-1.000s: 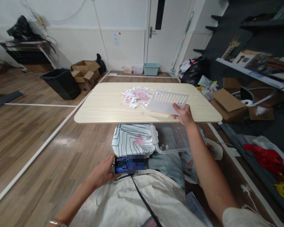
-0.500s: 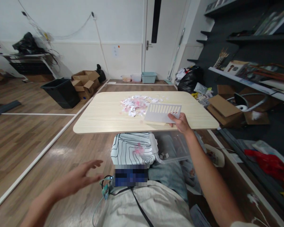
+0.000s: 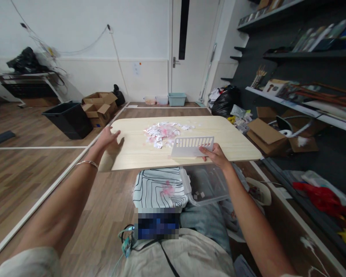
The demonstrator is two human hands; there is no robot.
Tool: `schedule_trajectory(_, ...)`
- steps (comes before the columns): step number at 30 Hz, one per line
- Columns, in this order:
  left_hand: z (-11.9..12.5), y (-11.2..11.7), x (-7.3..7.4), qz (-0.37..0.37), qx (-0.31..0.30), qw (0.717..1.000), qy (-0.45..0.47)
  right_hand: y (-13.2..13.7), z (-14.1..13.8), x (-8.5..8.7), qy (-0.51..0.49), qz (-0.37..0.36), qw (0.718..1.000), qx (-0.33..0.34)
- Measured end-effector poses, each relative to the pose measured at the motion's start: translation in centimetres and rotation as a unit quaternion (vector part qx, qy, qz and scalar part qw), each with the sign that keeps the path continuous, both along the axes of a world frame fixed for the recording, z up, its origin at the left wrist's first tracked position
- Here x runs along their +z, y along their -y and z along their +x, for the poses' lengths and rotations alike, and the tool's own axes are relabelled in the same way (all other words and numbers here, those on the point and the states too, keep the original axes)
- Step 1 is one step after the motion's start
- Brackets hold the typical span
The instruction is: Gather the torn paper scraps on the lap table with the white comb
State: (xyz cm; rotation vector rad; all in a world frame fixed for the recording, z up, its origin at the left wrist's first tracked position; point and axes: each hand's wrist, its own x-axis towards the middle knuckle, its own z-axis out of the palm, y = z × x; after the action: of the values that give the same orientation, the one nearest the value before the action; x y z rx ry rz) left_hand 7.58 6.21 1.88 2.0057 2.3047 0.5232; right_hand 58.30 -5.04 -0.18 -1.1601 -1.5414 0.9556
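My right hand (image 3: 217, 154) grips a white plastic panel with a row of slots (image 3: 190, 151) along its upper part. The panel stands tilted at the front of the pale wooden table (image 3: 132, 156), its lower edge at or just above the top. Behind it lies a heap of torn white and pink-stained paper scraps (image 3: 161, 132). Over the table's left end my left hand (image 3: 108, 137) is open, fingers apart and holding nothing; its shadow falls on the tabletop. Whether it touches the table, I cannot tell.
Under the front edge, a clear plastic bin (image 3: 207, 184) with a few small pale pieces sits beside a line-patterned cloth (image 3: 158, 188) with a pink stain. A black bin (image 3: 69, 119) and cardboard boxes (image 3: 99, 107) stand at left, an open carton (image 3: 266, 132) at right.
My left hand has swung forward and up from beside my lap to the table's left end. My right hand keeps its hold on the slotted panel; the view has shifted slightly.
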Motion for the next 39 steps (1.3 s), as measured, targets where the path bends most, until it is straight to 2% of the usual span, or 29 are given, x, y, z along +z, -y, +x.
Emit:
schedule_trajectory(3, 1.5, -0.4, -2.2, -0.016, 0.050, 0.999, 0.005, 0.0, 0.2, -0.1, 0.008, 0.010, 1.000, -0.005)
schedule_trajectory(6, 1.9, 0.0, -3.2, -0.021, 0.060, 0.998, 0.007, 0.0, 0.3, -0.1, 0.027, 0.018, 0.999, 0.001)
schedule_trajectory(20, 2.0, 0.6, -2.8, -0.007, 0.070, 0.997, 0.019, 0.5, 0.6, 0.7, 0.075, 0.033, 0.996, 0.033)
schedule_trajectory(39, 1.4, -0.4, -3.6, 0.012, 0.082, 0.997, 0.000, -0.5, 1.0, -0.6, 0.033, 0.051, 0.998, 0.026)
